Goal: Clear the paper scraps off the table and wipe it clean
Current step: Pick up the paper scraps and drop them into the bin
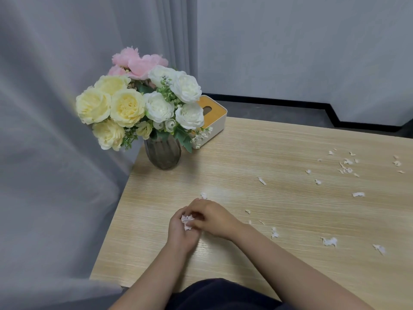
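From my head view, my left hand sits cupped on the desk in front of the vase, fingers curled round a small wad of gathered scraps. My right hand lies across it, fingertips pressing into that wad as if feeding in another piece; I cannot tell whether it pinches a scrap of its own. One loose scrap lies just beyond my fingertips, toward the vase.

I judge the clearing is only begun. The stretch of desk nearest the vase looks mostly free of bits, but many paper scraps lie scattered well to the right of the vase, with a second loose trail nearer my edge of the desk. All of that is left to pick up, and the wiping is not yet started; I see no cloth anywhere.

As for containers: the vase holds a bunch of cream, white and pink flowers. Behind it, touching the blooms from this angle, stands a tissue box with a wooden lid and a slot; whether a tissue shows in it I cannot tell. No bin is in sight.
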`<action>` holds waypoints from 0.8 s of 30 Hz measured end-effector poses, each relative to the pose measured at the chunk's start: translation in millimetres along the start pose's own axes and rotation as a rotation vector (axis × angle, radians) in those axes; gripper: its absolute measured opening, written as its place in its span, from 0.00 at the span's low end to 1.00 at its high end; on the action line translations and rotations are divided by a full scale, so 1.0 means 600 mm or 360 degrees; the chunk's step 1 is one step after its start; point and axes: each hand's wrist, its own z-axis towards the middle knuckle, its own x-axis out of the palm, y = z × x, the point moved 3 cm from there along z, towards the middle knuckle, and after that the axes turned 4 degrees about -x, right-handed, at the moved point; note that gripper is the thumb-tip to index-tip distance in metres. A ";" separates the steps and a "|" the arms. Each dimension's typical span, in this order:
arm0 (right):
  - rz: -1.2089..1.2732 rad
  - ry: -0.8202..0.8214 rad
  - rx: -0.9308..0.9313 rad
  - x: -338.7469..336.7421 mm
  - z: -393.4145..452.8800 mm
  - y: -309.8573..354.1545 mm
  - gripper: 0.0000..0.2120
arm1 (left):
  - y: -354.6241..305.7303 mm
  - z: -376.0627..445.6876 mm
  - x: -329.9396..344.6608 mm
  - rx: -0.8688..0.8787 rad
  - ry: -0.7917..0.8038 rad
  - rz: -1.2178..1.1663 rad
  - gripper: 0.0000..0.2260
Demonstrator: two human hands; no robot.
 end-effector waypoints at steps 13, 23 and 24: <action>-0.0148 -0.0221 0.0567 -0.058 0.046 -0.106 0.18 | -0.022 -0.005 -0.015 -0.0025 -0.0003 0.0006 0.14; -0.0611 -0.0023 0.0479 -0.009 0.056 -0.112 0.14 | -0.034 -0.008 -0.027 0.0012 0.0030 -0.0019 0.14; -0.0628 -0.0034 0.0454 -0.006 0.052 -0.111 0.12 | -0.034 -0.008 -0.028 0.0016 0.0029 -0.0017 0.14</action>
